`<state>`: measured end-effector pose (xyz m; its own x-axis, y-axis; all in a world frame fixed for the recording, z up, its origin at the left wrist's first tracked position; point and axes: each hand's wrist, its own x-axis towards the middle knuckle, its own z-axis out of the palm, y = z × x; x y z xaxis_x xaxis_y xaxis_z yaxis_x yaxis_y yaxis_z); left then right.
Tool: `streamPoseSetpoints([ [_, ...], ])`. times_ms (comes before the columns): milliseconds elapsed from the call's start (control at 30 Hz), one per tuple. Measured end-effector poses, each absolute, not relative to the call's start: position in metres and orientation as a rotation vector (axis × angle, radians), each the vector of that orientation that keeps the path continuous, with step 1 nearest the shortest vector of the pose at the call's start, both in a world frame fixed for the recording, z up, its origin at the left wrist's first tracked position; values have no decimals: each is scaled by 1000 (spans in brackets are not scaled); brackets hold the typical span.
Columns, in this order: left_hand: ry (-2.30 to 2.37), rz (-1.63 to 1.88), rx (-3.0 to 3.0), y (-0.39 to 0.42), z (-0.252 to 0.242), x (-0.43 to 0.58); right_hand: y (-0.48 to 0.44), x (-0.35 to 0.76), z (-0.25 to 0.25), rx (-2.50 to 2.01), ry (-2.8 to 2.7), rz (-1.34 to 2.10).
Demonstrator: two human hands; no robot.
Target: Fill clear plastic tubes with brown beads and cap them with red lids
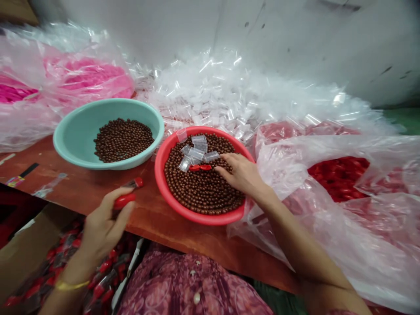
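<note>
Reddish-brown wooden table (170,214) against a scuffed grey wall (311,39), heaped at the back with tiny clear plastic bags (210,96). Left hand (105,223) is closed on a slim red plastic object (124,201), gripped between thumb and fingers; its long axis points up and to the right, away from the person, with a red tip (139,182) over the table. What the object is can't be told. Yellow band (72,285) on left wrist. Right arm (305,249) reaches in from the lower right, and right hand (243,175) is open, palm down, fingers pointing left, fingertips (221,170) touching glossy brown beads (203,192) in a round coral-red plastic basin (160,175). Nothing is visibly held in it. Several small clear bags (197,153) and two small red pieces (200,167) lie on the beads, just left of the fingertips. Round teal plastic basin (75,140) with more brown beads (124,140) sits beside it on the left. Clear sacks of pink items (85,78) and red items (337,177) flank the basins. No readable writing or brands.
</note>
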<state>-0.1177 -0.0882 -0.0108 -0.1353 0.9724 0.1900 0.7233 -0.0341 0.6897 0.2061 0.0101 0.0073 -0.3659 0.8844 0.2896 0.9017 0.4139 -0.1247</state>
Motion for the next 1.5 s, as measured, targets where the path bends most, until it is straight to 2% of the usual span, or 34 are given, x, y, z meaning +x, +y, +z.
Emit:
streamPoseSetpoints([
  [67, 2087, 537, 1772, -113, -24, -164, 20, 223, 7, -1691, -2392, -87],
  [167, 2150, 262, 1903, -137, -43, -211, 27, 223, 8, -1717, -2546, -47],
  [267, 2074, 328, 2127, -134, -41, -215, 28, 202, 7, -1667, -2729, -15],
  [367, 1962, 532, 2400, -104, -14, -179, 31, 181, -2, -1600, -2860, -80],
  [433, 1730, 638, 2663, -74, 7, -144, 34, 173, -10, -1526, -2930, -140],
  [500, 1428, 577, 2902, -40, 24, -107, 34, 170, -13, -1471, -2975, -156],
  [633, 1080, -51, 3011, 23, 32, -46, 26, 181, -4, -1667, -2835, -11],
  [733, 1362, -300, 2762, 52, 23, -15, 18, 200, -1, -1835, -2518, 187],
  [900, 1603, -354, 2447, 71, 12, 9, 18, 227, -17, -1617, -2049, 565],
  [1000, 1633, -332, 2411, 71, 19, 9, 21, 230, -23, -1508, -1931, 657],
  [1233, 1159, -708, 2683, 41, 38, 17, 25, 231, -20, -1410, -1787, 667],
  [1367, 1017, -630, 2701, 34, 17, 42, 25, 232, -20, -1421, -1748, 664],
  [1500, 1093, -322, 2555, 52, 3, 56, 25, 233, -21, -1411, -1732, 664],
])
